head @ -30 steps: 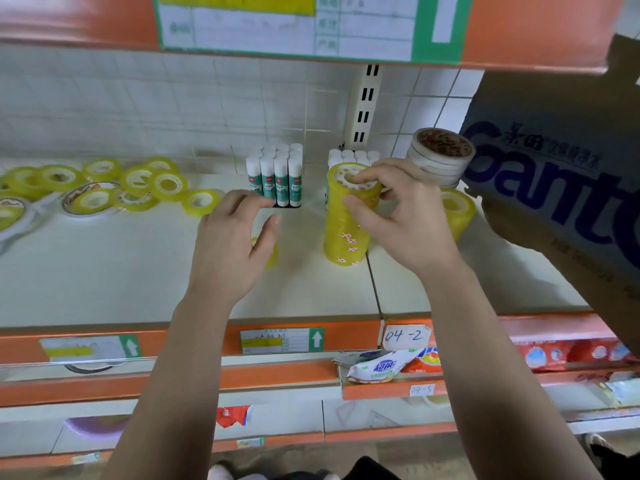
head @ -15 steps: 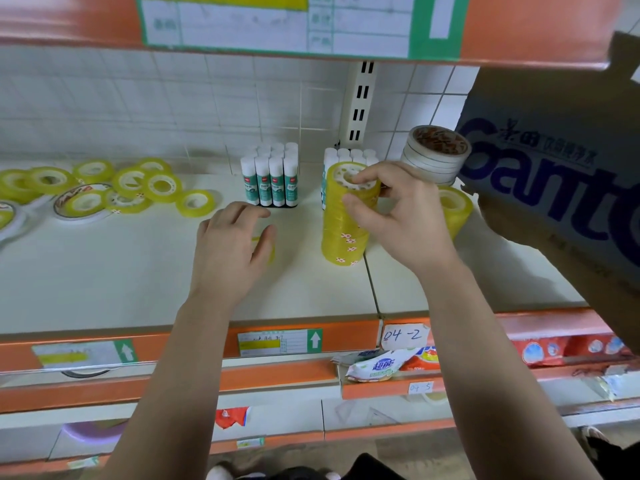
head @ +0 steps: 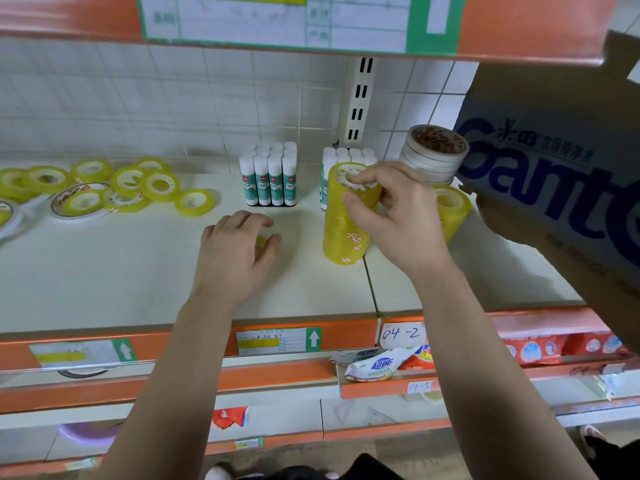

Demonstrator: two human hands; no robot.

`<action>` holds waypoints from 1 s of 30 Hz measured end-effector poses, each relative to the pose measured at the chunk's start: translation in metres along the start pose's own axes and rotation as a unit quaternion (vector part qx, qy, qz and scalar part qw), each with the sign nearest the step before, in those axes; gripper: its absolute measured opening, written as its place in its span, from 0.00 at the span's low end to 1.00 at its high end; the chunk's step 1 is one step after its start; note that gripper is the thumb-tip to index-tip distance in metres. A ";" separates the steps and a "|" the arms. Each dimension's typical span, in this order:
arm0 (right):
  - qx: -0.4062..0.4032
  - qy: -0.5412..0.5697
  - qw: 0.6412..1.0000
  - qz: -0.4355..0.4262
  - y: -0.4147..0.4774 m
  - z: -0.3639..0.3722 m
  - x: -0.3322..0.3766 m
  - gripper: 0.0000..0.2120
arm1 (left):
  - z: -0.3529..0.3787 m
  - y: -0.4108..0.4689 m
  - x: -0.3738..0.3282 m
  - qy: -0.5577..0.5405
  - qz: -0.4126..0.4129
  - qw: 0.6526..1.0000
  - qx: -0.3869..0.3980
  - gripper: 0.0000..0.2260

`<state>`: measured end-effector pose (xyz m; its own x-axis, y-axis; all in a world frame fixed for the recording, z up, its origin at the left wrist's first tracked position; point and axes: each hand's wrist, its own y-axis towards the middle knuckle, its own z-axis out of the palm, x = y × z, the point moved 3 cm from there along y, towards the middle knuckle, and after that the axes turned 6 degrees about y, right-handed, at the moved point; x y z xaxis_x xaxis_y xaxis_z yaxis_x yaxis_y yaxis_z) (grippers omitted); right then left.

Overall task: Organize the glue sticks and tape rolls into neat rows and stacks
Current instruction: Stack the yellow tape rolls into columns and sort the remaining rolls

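Note:
A tall stack of yellow tape rolls (head: 343,226) stands on the white shelf (head: 138,271). My right hand (head: 391,216) grips the top of that stack, thumb at the front and fingers over the top roll. My left hand (head: 235,251) lies palm down on the shelf, fingers curled round a single yellow tape roll (head: 261,241) that is mostly hidden under it. Two upright blocks of glue sticks (head: 269,178) (head: 346,155) stand behind. Several loose yellow rolls (head: 145,188) lie scattered at the far left. A shorter yellow stack (head: 452,209) stands right of my hand.
A stack of wide white tape rolls (head: 434,150) leans at the back right against a cardboard box (head: 554,174) with blue print. The upper shelf's orange edge (head: 519,26) hangs overhead. Wide flat tape rolls (head: 74,206) lie at the left. Lower shelves hold packaged goods (head: 384,365).
My left hand has lowered onto the shelf with the single yellow roll under its palm. My right hand stays on top of the tall stack.

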<state>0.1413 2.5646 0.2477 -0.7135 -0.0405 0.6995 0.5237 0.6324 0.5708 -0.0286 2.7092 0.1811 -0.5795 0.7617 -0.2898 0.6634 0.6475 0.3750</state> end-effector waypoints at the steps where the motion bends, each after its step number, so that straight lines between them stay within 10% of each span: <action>1: 0.000 0.000 1.000 0.001 -0.001 0.000 0.000 0.13 | 0.001 0.000 0.001 0.002 0.001 1.000 0.006 0.14; 30: -0.018 -0.010 0.999 0.030 -0.005 0.000 0.009 0.11 | 0.001 -0.001 0.000 -0.011 -0.006 0.999 0.041 0.12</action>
<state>0.1324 2.5609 0.2510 -0.6888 0.0123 0.7248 0.5820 0.6055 0.5428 -0.0289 2.7084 0.1797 -0.5784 0.7532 -0.3133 0.6933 0.6562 0.2978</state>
